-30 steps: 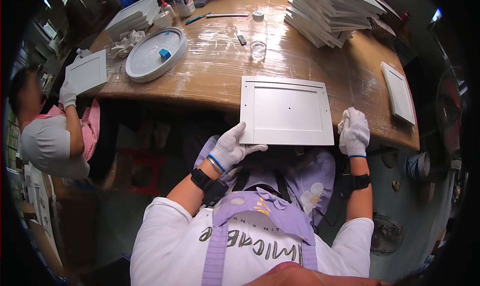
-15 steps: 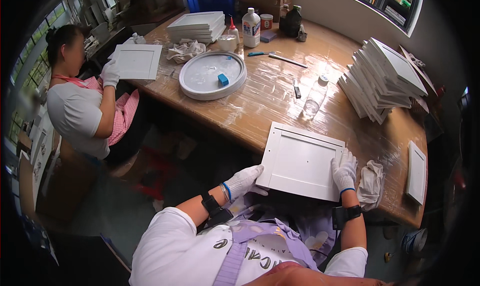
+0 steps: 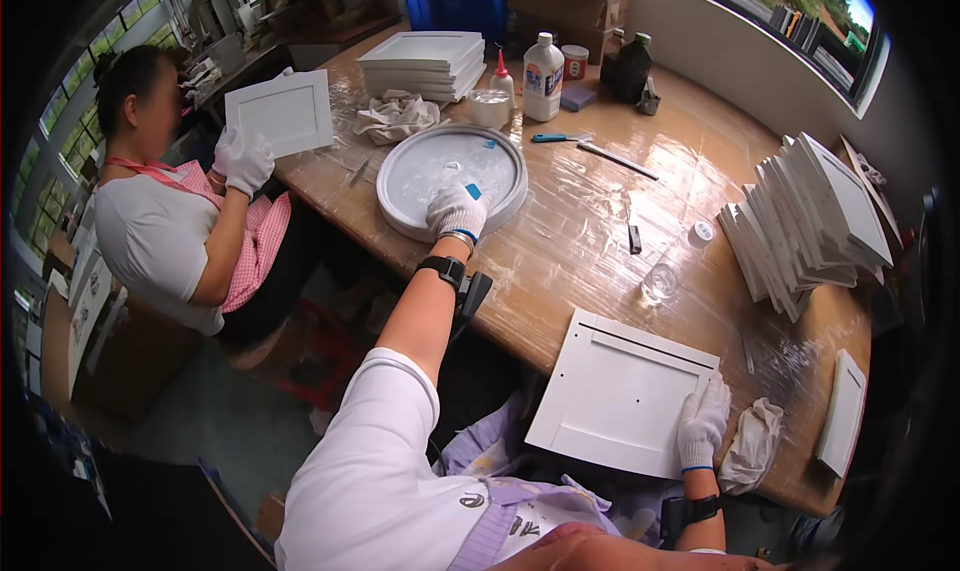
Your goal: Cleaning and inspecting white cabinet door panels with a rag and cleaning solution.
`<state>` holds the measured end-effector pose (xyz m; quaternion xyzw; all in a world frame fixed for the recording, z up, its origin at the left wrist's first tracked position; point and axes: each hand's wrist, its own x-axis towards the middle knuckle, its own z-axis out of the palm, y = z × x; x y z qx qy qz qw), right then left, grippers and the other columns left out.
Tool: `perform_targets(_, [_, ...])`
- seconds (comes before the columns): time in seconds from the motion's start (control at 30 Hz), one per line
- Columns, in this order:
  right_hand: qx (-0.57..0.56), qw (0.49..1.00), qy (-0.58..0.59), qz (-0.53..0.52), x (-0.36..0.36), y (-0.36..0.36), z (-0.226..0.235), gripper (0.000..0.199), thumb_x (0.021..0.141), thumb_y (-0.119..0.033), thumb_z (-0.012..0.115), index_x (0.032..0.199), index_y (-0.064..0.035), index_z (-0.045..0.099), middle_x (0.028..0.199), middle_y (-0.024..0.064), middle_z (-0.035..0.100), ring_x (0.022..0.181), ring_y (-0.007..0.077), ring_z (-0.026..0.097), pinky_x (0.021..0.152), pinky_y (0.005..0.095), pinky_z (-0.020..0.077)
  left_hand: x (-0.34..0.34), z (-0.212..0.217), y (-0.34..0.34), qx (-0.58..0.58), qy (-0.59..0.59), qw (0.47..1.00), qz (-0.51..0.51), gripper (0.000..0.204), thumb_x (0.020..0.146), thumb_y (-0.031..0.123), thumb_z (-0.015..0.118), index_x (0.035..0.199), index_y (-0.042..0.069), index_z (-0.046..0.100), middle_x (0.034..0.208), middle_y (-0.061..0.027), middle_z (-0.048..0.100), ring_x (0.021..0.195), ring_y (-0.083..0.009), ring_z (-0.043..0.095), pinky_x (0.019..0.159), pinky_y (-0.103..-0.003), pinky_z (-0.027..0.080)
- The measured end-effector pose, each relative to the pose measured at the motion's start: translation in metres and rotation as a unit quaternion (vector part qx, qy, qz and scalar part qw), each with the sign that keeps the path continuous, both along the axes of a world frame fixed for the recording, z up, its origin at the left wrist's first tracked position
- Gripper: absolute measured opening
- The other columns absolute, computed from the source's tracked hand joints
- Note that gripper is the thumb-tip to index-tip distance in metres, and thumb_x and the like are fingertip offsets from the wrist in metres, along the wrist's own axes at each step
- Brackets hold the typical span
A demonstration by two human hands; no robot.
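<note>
A white square panel [image 3: 622, 391] lies at the near edge of the wooden table [image 3: 590, 221], partly over my lap. My right hand [image 3: 703, 423], in a white glove, presses flat on its right side. My left hand [image 3: 456, 209], also gloved, reaches out to the round grey tray [image 3: 415, 176] and closes on a small blue item at the tray's near rim. A crumpled white cloth [image 3: 750, 443] lies just right of my right hand.
A leaning stack of white panels [image 3: 805, 226] stands at the right, another stack [image 3: 425, 59] at the back. Bottles [image 3: 543, 76], a blue-handled tool [image 3: 560, 138], a small clear cup [image 3: 660, 283] and a rag [image 3: 395, 116] lie about. A person on the left holds a panel [image 3: 280, 111].
My left hand let go of the panel and reached out to the grey tray. My head turned left, and my right hand stayed on the panel.
</note>
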<state>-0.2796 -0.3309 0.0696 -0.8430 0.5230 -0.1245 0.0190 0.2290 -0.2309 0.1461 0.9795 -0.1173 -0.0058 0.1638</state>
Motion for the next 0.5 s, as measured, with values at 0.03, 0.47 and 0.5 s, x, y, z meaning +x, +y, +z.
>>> perform_targets(0.03, [0.003, 1.000, 0.000, -0.004, 0.000, 0.000, -0.001, 0.064, 0.089, -0.024, 0.056, 0.144, 0.0018, 0.036, 0.143, 0.0243, 0.041, 0.134, 0.0417, 0.037, 0.116, 0.0458, 0.0247, 0.005, -0.005, -0.001, -0.007, 0.000, 0.999, -0.044, 0.071, 0.076, 0.061, 0.068, 0.116, 0.003, 0.060, 0.111, -0.0177, 0.066, 0.100, -0.0344, 0.066, 0.085, -0.043, 0.052])
perform_targets(0.47, [-0.034, 0.999, 0.016, 0.013, -0.008, -0.004, -0.005, 0.064, 0.090, -0.023, 0.057, 0.145, -0.0013, 0.035, 0.143, 0.0249, 0.041, 0.134, 0.0424, 0.036, 0.115, 0.0455, 0.0266, -0.103, -0.028, 0.069, -0.609, 0.366, 0.615, -0.341, 0.036, 0.094, -0.001, 0.056, 0.127, 0.005, 0.046, 0.129, -0.0151, 0.054, 0.104, -0.0224, 0.063, 0.088, -0.040, 0.057])
perform_targets(0.5, [-0.029, 0.999, 0.017, 0.010, -0.007, -0.003, -0.005, 0.064, 0.090, -0.023, 0.057, 0.145, -0.0013, 0.035, 0.143, 0.0249, 0.041, 0.134, 0.0424, 0.036, 0.115, 0.0455, 0.0266, -0.105, -0.028, 0.070, -0.606, 0.370, 0.617, -0.340, 0.036, 0.094, -0.001, 0.056, 0.127, 0.005, 0.046, 0.129, -0.0151, 0.054, 0.104, -0.0224, 0.063, 0.088, -0.040, 0.057])
